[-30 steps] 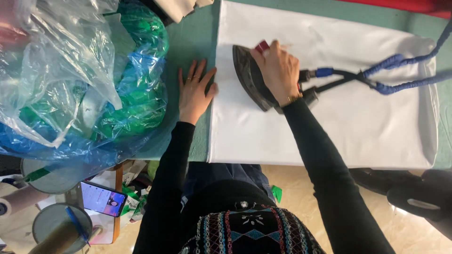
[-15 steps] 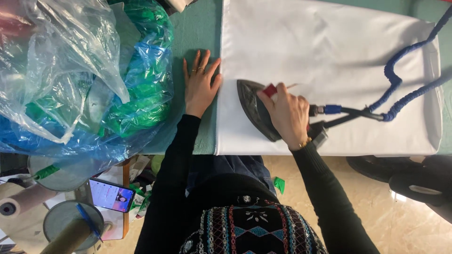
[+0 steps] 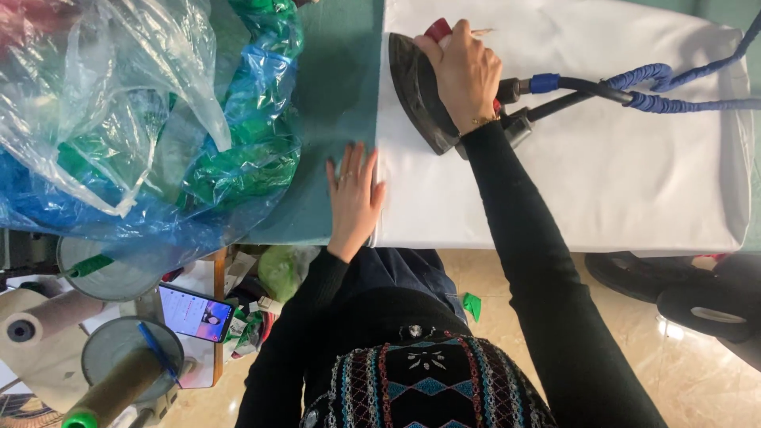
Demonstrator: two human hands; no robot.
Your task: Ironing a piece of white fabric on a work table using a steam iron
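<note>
A dark steam iron [image 3: 418, 97] rests flat on a white cloth [image 3: 618, 174] spread over a green ironing board [image 3: 341, 95]. My right hand [image 3: 462, 73] is closed around the iron's handle, near the cloth's left edge. A black hose and a blue-wrapped cable [image 3: 658, 87] run from the iron's back toward the right. My left hand [image 3: 354, 198] lies flat with fingers spread, pressing on the left edge of the cloth and the green board.
Clear, blue and green plastic bags [image 3: 135, 119] are piled on the board's left end. Below it stand thread cones [image 3: 103, 396], round containers [image 3: 99, 269] and a lit phone [image 3: 194, 313]. Dark shoes [image 3: 690, 293] lie on the floor at the right.
The iron and my right hand have slid up and to the left across the cloth. My left hand has stayed on the cloth's left edge.
</note>
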